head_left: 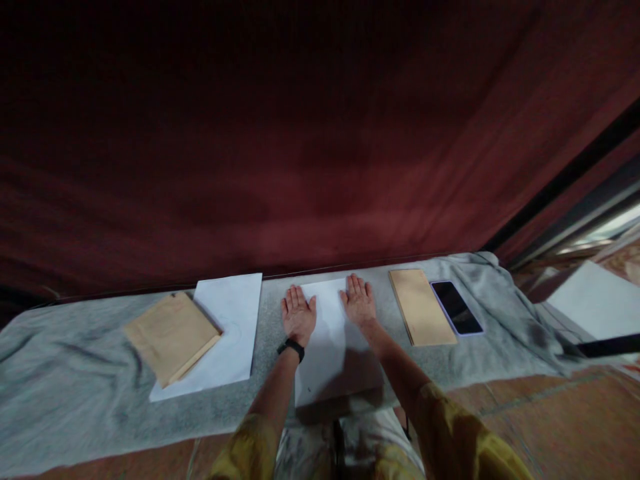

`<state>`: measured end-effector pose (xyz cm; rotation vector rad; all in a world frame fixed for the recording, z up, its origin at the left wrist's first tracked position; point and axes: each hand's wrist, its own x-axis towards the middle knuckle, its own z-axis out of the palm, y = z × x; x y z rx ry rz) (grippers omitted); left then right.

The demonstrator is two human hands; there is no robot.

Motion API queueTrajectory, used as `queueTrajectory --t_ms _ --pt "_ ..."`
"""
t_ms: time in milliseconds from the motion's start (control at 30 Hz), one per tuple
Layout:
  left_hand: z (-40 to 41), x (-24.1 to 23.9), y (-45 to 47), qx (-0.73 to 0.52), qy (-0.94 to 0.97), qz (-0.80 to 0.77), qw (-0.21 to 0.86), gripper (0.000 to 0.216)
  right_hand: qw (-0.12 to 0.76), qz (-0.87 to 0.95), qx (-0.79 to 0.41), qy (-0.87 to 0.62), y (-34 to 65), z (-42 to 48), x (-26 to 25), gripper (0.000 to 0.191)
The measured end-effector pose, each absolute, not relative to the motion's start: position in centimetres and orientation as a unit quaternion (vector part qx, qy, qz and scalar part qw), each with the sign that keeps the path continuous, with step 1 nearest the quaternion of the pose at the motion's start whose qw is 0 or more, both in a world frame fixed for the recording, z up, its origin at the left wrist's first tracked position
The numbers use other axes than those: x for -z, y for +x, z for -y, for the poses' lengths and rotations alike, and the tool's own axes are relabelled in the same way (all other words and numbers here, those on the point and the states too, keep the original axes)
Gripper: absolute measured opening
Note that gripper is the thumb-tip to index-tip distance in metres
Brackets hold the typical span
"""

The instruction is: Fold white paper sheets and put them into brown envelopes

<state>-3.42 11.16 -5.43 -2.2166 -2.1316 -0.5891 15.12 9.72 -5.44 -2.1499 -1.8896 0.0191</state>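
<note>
Both my hands lie flat, fingers stretched out, on a white sheet of paper [330, 347] in front of me. My left hand [298, 315] presses its left part near the top edge; a black band sits on that wrist. My right hand [359, 301] rests on the sheet's upper right corner. Neither hand holds anything. The sheet lies on a grey cloth [75, 387] that covers the table.
A stack of brown envelopes [170, 337] lies on a second white sheet [227, 333] to the left. Another brown envelope stack [421, 307] and a dark phone [456, 307] lie to the right. A dark red curtain [300, 167] hangs behind the table. White paper [590, 300] lies far right.
</note>
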Motion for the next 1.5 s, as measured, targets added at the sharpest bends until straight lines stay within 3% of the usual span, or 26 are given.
queueTrajectory --t_ms 333,567,867,1233,1500 --pt "-6.4 4.3 -8.1 0.181 -0.718 0.672 -0.003 0.059 0.092 0.65 -0.058 -0.752 15.6 -10.0 3.4 0.061" --pt "-0.2 4.1 -4.7 0.153 -0.833 0.531 -0.019 0.056 0.169 0.717 -0.046 -0.675 10.3 -2.9 4.2 0.052" --pt "2.5 4.0 -6.3 0.123 -0.803 0.583 -0.01 0.058 0.191 0.697 0.003 -0.692 12.2 6.5 5.7 0.053" --pt "5.2 3.2 -7.4 0.149 -0.74 0.655 -0.005 0.058 0.172 0.683 0.032 -0.709 14.5 9.1 5.6 0.057" --pt "8.0 3.3 -2.9 0.133 -0.834 0.532 -0.064 0.055 0.181 0.686 0.033 -0.704 14.5 9.1 5.4 0.056"
